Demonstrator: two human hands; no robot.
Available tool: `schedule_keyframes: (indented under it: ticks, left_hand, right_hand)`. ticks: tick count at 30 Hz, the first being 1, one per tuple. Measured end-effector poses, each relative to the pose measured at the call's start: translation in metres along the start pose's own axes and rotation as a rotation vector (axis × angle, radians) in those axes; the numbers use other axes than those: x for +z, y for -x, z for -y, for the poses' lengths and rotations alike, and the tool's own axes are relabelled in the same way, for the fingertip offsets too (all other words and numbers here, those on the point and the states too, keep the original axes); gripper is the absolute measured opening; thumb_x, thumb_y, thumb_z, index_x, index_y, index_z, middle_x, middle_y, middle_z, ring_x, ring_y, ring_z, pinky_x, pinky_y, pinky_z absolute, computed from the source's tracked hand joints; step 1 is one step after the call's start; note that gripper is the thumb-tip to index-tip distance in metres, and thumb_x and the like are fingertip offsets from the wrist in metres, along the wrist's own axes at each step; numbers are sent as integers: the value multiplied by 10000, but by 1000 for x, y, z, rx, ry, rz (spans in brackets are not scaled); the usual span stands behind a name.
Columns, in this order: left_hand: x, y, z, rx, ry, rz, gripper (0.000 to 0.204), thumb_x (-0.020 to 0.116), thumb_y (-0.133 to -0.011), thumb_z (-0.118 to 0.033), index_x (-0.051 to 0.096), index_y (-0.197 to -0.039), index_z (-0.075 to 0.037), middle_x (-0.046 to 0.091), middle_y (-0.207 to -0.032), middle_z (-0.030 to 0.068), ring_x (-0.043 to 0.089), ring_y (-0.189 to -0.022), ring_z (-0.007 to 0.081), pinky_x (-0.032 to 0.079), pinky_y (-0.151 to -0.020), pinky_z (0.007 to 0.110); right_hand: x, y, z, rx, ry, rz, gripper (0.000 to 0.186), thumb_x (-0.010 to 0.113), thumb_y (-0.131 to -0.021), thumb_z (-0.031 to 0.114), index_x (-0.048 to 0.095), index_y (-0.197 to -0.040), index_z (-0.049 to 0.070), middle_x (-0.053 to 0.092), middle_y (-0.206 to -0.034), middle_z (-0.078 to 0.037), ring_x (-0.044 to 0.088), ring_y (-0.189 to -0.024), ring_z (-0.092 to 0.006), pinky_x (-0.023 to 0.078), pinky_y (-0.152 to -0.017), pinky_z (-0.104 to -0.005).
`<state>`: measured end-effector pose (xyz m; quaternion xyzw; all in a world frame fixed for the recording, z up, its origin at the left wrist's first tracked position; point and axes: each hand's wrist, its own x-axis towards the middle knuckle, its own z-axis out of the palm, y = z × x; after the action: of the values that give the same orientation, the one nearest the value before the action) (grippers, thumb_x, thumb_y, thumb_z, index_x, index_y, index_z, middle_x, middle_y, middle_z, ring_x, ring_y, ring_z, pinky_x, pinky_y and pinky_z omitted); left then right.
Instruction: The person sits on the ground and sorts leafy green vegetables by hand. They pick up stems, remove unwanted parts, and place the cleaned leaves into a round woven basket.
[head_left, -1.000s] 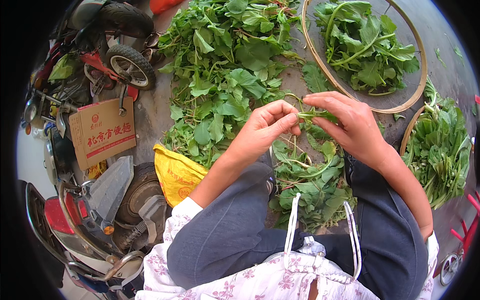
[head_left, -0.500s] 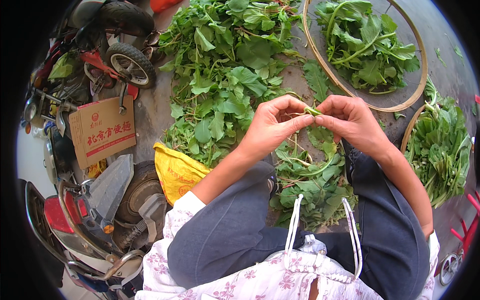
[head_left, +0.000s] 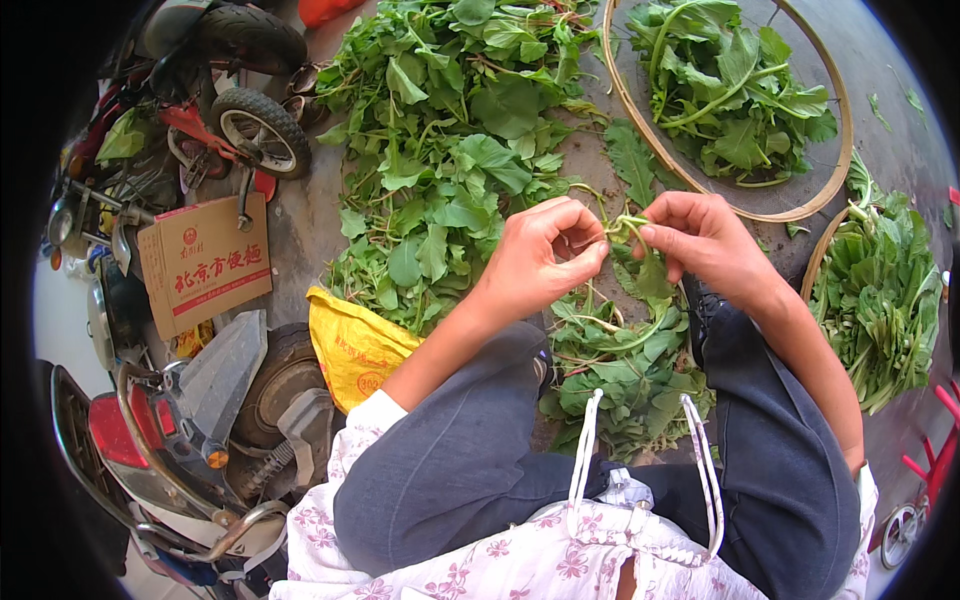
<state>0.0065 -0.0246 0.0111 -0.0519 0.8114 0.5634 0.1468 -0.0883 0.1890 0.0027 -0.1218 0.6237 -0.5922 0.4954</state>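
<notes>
Above the gap between my knees, my left hand [head_left: 545, 258] and my right hand [head_left: 708, 245] are held close together, both closed. Pinched between their fingertips is a thin, bent green stem [head_left: 627, 229] of a leafy green; the left fingers partly hide its end. A thin curled stalk rises just beyond it. Below the hands, on the ground between my legs, lies a small heap of loose greens [head_left: 630, 375]. Left of my hands spreads a large pile of leafy greens [head_left: 440, 190].
A round wooden-rimmed sieve [head_left: 848, 130] holding broad leaves lies at the far right, with another heap of greens [head_left: 880, 300] nearer. At left are a yellow bag [head_left: 355, 345], a cardboard box [head_left: 210, 260], a small bike's wheel [head_left: 262, 132] and a motorbike [head_left: 200, 430].
My hands have drawn slightly apart, and more of the bent stem shows between them. My left fingers have curled in closer; the heaps look the same.
</notes>
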Motion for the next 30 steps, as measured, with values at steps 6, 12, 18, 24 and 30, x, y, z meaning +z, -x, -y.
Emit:
schedule_keyframes:
  ticks: [6, 12, 18, 24, 30]
  left_hand:
    - [-8, 3, 14, 272, -355, 46, 241, 771, -787, -134, 696, -990, -26, 673, -863, 76, 648, -771, 167, 501, -696, 282]
    - [2, -5, -7, 324, -197, -237, 249, 807, -745, -119, 711, -956, -28, 684, -849, 75, 648, -775, 170, 509, -681, 294]
    - [11, -8, 3, 436, -265, -282, 162, 754, -784, -108, 679, -898, -21, 665, -832, 96, 625, -767, 264, 493, -686, 350]
    - [11, -7, 3, 477, -412, -260, 122, 738, -796, -57, 680, -894, -13, 679, -842, 86, 621, -749, 234, 497, -669, 331]
    - [8, -5, 5, 342, -254, -120, 104, 703, -853, -58, 666, -933, -3, 674, -884, 76, 617, -759, 177, 491, -708, 283]
  right_hand:
    - [-5, 0, -3, 2, -102, -32, 175, 624, -953, 215, 657, -973, 44, 688, -832, -11, 524, -575, -17, 425, -515, -158]
    - [2, 0, -1, 40, -83, 42, 194, 622, -954, 210, 651, -983, 21, 668, -823, -1, 531, -573, -30, 426, -519, -172]
    - [6, 2, 4, 50, -74, 28, 213, 644, -942, 238, 657, -941, 25, 604, -738, 18, 533, -562, -31, 406, -507, -187]
    - [13, 2, 6, -14, 103, -2, 226, 673, -924, 234, 659, -897, 11, 533, -656, 49, 481, -568, -17, 372, -501, -203]
    - [8, 2, 3, -143, 363, -40, 203, 688, -909, 188, 668, -907, -15, 509, -643, 67, 396, -597, -24, 336, -503, -229]
